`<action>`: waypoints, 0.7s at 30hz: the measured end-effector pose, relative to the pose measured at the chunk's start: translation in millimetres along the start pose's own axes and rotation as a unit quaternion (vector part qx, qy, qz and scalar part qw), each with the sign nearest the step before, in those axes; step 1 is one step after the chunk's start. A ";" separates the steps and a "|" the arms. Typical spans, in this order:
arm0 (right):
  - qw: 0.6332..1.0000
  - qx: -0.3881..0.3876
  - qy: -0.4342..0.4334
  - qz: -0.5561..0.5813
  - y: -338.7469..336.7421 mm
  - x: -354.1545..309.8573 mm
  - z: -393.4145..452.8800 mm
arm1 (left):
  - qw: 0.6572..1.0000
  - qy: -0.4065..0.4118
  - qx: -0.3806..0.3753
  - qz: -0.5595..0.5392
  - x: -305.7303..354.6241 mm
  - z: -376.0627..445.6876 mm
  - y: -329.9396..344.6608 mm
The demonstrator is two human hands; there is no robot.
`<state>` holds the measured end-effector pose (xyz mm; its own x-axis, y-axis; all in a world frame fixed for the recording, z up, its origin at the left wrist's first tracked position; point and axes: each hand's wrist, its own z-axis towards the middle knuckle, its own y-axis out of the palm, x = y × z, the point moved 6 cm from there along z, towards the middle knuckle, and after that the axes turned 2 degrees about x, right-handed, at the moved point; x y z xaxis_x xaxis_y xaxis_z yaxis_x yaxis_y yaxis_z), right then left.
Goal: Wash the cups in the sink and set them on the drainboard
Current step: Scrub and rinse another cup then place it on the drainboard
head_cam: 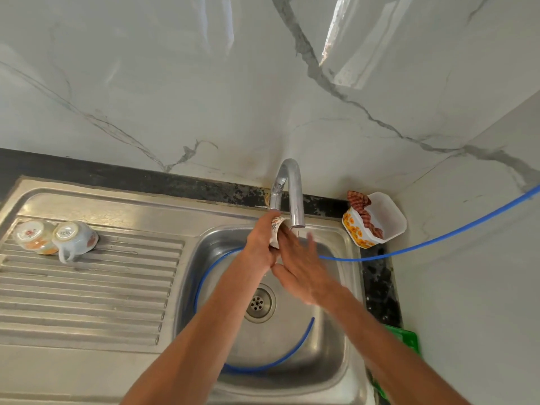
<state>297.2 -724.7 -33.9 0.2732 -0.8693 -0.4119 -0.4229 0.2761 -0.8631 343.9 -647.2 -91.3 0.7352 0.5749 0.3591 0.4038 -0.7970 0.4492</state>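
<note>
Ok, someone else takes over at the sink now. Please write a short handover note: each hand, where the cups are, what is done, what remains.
Left hand: grips a patterned cup under the faucet, over the sink.
Right hand: open, fingers straight against the cup.
Done: two cups lie upside down on the drainboard, touching.
Left: finish this cup and set it beside them. No other cups show in the basin; a blue hose lies there.
</note>
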 end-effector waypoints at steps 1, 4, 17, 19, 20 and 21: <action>0.991 0.009 0.010 0.132 0.6 -6.4 -2.1 | 1.000 -0.007 -0.003 -0.003 3.0 1.1 -0.6; 0.996 -0.008 -0.011 0.091 8.0 -8.7 -16.8 | 1.000 -0.021 0.021 0.003 0.9 2.9 -17.2; 0.804 0.141 0.264 0.514 7.2 20.8 7.3 | 0.979 0.177 0.096 0.019 -22.9 -13.9 -19.9; 0.739 0.154 0.301 0.582 0.3 26.7 20.8 | 0.955 0.266 0.113 0.071 -17.9 -27.0 -18.4; 0.723 0.155 0.313 0.596 -3.2 27.6 24.5 | 0.932 0.316 0.122 0.128 -10.0 -32.3 -18.3; 0.730 0.155 0.316 0.585 -7.7 28.2 28.3 | 0.905 0.355 0.127 0.198 -0.6 -36.5 -16.8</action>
<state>332.6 -739.8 -47.2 -0.6141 0.0484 -0.7877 0.1962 0.9761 -0.0930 316.8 -627.3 -69.1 0.3507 0.1365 0.9265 0.3638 -0.9315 -0.0005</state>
